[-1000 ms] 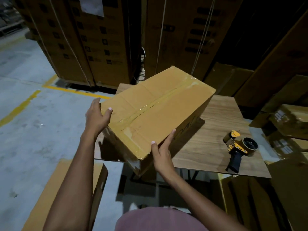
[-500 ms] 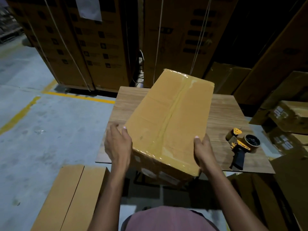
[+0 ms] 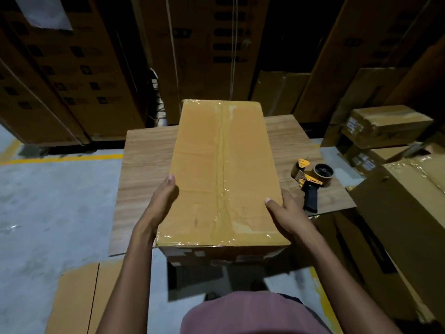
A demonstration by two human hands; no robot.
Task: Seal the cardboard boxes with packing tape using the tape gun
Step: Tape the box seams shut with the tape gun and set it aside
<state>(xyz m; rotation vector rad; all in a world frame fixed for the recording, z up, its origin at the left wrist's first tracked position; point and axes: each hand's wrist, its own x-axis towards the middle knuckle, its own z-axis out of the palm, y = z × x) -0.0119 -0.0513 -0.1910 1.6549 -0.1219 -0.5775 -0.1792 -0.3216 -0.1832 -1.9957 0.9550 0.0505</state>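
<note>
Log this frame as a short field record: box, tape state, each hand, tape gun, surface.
box: cardboard box, lengthwise to the camera, near end past the table edge
tape: clear strip along the centre seam, more across the near and far edges
left hand: left hand grips the box's left side, thumb on top
right hand: right hand grips the right side, thumb on top
tape gun: tape gun lying on the table, untouched
surface: wooden table

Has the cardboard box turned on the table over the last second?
Yes. The cardboard box has swung from diagonal to lengthwise, square with the table, while the tape gun lies in place.
</note>
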